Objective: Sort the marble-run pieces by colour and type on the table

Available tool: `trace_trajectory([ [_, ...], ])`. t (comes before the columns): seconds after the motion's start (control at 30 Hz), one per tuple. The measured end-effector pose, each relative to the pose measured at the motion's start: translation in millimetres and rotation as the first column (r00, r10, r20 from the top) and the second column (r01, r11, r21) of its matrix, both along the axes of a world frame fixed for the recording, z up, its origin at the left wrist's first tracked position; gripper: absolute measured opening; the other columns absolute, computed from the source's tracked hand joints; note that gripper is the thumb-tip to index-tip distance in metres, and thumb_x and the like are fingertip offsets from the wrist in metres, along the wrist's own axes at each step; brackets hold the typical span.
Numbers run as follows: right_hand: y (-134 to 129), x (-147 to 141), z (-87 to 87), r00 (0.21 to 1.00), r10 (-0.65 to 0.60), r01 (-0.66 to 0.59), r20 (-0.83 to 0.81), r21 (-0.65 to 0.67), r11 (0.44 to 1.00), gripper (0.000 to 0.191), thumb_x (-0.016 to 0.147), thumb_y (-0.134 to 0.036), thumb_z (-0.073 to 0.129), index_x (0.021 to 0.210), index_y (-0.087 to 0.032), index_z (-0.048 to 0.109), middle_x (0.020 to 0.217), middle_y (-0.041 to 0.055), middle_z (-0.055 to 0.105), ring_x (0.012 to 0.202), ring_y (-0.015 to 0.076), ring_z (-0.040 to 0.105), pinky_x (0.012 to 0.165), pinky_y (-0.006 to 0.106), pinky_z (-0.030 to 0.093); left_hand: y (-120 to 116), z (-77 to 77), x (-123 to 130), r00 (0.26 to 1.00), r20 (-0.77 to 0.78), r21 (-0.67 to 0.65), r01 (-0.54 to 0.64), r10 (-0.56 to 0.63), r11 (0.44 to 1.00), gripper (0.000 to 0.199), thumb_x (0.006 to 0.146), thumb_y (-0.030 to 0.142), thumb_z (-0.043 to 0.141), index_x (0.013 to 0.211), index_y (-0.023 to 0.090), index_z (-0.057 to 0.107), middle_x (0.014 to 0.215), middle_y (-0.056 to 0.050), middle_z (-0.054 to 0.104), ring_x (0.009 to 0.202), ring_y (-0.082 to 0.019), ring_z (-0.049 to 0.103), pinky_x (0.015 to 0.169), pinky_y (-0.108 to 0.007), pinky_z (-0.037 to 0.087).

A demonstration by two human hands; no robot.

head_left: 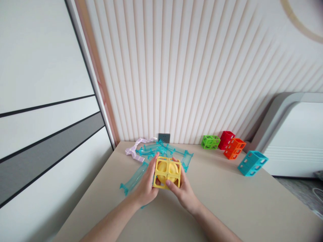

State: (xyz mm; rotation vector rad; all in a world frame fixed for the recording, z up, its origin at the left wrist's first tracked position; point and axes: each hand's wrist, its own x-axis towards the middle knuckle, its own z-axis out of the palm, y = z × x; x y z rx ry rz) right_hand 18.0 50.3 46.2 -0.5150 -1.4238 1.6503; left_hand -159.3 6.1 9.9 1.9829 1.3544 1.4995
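Between my two hands is a yellow openwork toy block (pixel 167 172) with square window openings and rounded yellow forms inside. My left hand (pixel 148 183) is closed along its left side. My right hand (pixel 185 191) grips the right side, its thumb lying across the lower front. Behind and to the left of the block lie translucent teal track pieces (pixel 135 178), partly hidden by my left hand and the block. A zigzag lilac piece (pixel 135 151) lies beside them at the back left.
Along the table's (pixel 214 195) right side stand a green block (pixel 210 142), a red block (pixel 226 139), an orange block (pixel 234 148) and a teal block (pixel 252 163). A dark wall socket (pixel 164 137) sits on the ribbed wall behind. A white cabinet (pixel 50 174) borders the left.
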Motion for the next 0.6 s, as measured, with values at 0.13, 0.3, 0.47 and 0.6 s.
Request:
trace_trajectory([
  [0.13,4.9,-1.2,-0.6,0.997,-0.067,0.064,-0.045,-0.051,0.997,0.061,0.081,-0.043,0.079,0.133,-0.03,0.049,0.127,0.0078,0.067,0.112,0.0274,0.067,0.094,0.041,0.057,-2.1,2.4,3.6,0.995,0.096,-0.091,0.037,-0.028,0.995,0.087,0.094,0.015,0.054,0.161,0.032,0.0,0.168,-0.012,0.02,0.152,-0.03,0.029,0.121,-0.056,0.03],
  [0.3,13.0,1.6,-2.9,0.989,-0.129,0.124,-0.066,-0.077,0.989,0.068,0.08,-0.042,0.081,0.137,-0.032,0.046,0.122,0.0066,0.069,0.105,0.027,0.07,0.091,0.042,0.057,-6.7,7.1,11.2,0.936,0.266,-0.162,0.279,-0.23,0.947,0.096,0.09,0.028,0.066,0.162,0.028,0.003,0.165,-0.016,0.029,0.149,-0.036,0.033,0.119,-0.057,0.034],
  [0.47,13.1,3.8,-7.0,0.999,-0.034,0.032,0.023,0.067,0.997,0.053,0.086,-0.04,0.075,0.133,-0.029,0.053,0.131,0.0082,0.065,0.119,0.0285,0.063,0.102,0.042,0.051,-3.4,17.8,18.6,0.725,0.679,-0.203,0.333,-0.113,0.921,0.095,0.086,0.043,0.074,0.16,0.032,0.015,0.149,-0.013,0.054,0.134,-0.033,0.055,0.111,-0.051,0.046],
  [0.6,13.7,4.5,-12.5,0.991,-0.035,0.008,0.131,0.199,0.98,0.045,0.093,-0.044,0.067,0.133,-0.028,0.057,0.136,0.0068,0.061,0.126,0.0269,0.057,0.109,0.039,0.044,-2.1,27.7,20.0,0.623,0.782,-0.26,0.33,-0.003,0.907,0.095,0.077,0.039,0.083,0.154,0.031,0.028,0.139,-0.012,0.061,0.124,-0.032,0.062,0.102,-0.046,0.053],
])
